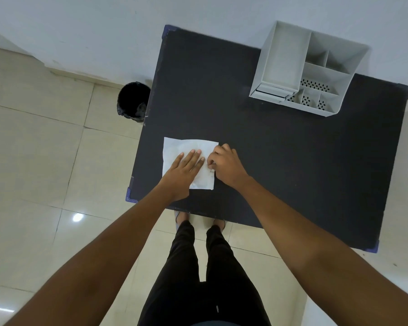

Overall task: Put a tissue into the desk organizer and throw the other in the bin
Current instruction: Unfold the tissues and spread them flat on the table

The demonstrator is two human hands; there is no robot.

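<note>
A white tissue (189, 158) lies flat and square on the dark worktop (269, 161), left of the frame's centre and near the worktop's left edge. Whether it is one sheet or two stacked cannot be told. The left hand (184, 170) rests palm down on the tissue, its fingers (193, 156) stretched out straight and spread flat, gripping nothing. The right hand (226, 165) sits just beside it at the tissue's right edge, its fingers curled in and pinched together on that edge.

A grey desk organizer (304, 69) stands in the upper right of the frame at the far side of the worktop, well apart from the hands. It has one long compartment on its left and several smaller ones on its right, some with perforated floors; all look empty.

A black bin (132, 102) with a dark liner stands on the tiled floor (33, 149), left of the worktop and close to its edge, in the upper left of centre.
</note>
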